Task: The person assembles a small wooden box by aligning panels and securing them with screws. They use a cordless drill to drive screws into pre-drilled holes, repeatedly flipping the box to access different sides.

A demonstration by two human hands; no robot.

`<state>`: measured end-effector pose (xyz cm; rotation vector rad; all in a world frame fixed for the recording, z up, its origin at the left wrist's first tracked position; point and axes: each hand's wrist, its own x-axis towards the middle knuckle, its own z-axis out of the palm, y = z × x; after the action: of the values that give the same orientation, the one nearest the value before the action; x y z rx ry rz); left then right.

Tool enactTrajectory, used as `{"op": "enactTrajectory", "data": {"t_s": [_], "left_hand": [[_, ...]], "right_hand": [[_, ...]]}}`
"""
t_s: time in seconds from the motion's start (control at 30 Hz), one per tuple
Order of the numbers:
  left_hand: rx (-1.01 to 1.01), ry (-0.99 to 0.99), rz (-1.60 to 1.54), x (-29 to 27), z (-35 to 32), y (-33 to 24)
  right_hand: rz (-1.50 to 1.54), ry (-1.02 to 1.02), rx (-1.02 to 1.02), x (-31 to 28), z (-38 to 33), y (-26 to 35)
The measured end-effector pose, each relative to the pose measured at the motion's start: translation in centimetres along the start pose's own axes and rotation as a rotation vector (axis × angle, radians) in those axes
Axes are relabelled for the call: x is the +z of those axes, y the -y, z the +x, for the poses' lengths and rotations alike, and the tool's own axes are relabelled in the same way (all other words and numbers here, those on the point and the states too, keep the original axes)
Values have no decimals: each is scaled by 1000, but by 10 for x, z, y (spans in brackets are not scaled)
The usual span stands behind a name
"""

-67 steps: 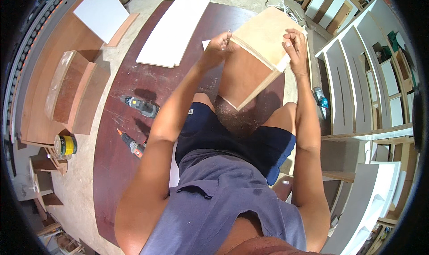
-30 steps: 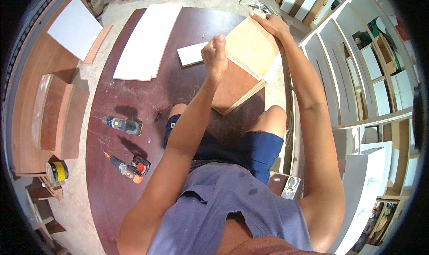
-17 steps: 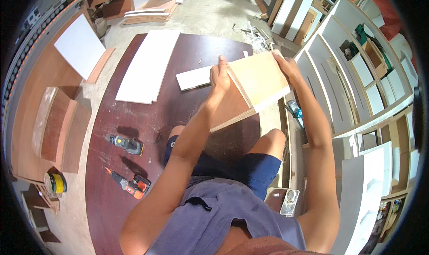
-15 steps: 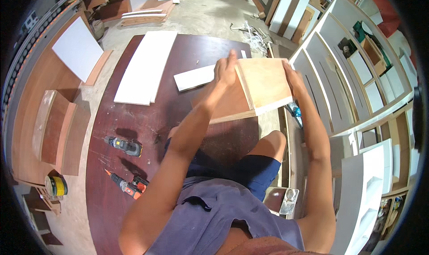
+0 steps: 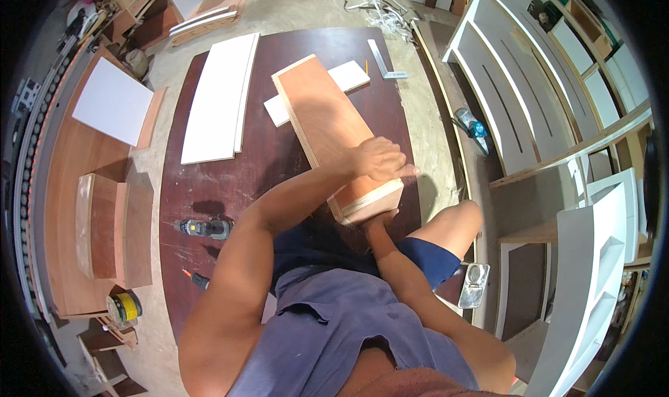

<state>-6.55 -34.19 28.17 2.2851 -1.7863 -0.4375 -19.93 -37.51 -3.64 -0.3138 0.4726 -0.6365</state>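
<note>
A plywood piece [image 5: 320,104], joined from panels with light layered edges, slants over the dark red table [image 5: 209,181]; its narrow end points toward me. My left hand [image 5: 380,160] is closed at the right edge of its broad face, thumb sticking out to the right. Under the near end, my right hand [image 5: 382,221] grips from below, most of its fingers hidden by the wood. Behind the piece lies a short white board [image 5: 350,75], partly covered by it. A metal square [image 5: 380,59] and a pencil [image 5: 366,67] rest near the table's far right corner.
Long white boards [image 5: 219,97] lie at the table's left. A drill [image 5: 202,228] sits near my left arm, which partly hides another tool [image 5: 198,280]. To the right are a large cabinet frame [image 5: 502,97] and a teal power tool [image 5: 472,129]. A yellow-labelled spool [image 5: 124,308] stands left.
The plywood piece has turned and come nearer, its long face now showing. My right hand moved from its right side to below the near end; my left hand slid toward me. The square came into view.
</note>
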Motion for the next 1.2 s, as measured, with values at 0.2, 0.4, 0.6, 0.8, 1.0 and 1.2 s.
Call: {"op": "enactTrajectory", "data": {"t_s": [0.2, 0.4, 0.6, 0.8, 1.0, 1.2], "left_hand": [[185, 196, -28, 53, 10, -21], [559, 191, 85, 86, 33, -15], [784, -256, -1, 154, -23, 39], [-738, -1021, -16, 161, -131, 12], [-1102, -1647, -844, 260, -126, 44], [-1124, -1685, -1331, 204, -136, 70]], "right_hand": [[-464, 140, 156, -98, -48, -55], [-1232, 725, 28, -152, -14, -53], [-1893, 1360, 381, -24, -65, -46], [-1607, 1759, 932, 189, -69, 110], [-1716, 1805, -628, 221, -1, 63], [-1831, 1957, -700, 214, 12, -7]]}}
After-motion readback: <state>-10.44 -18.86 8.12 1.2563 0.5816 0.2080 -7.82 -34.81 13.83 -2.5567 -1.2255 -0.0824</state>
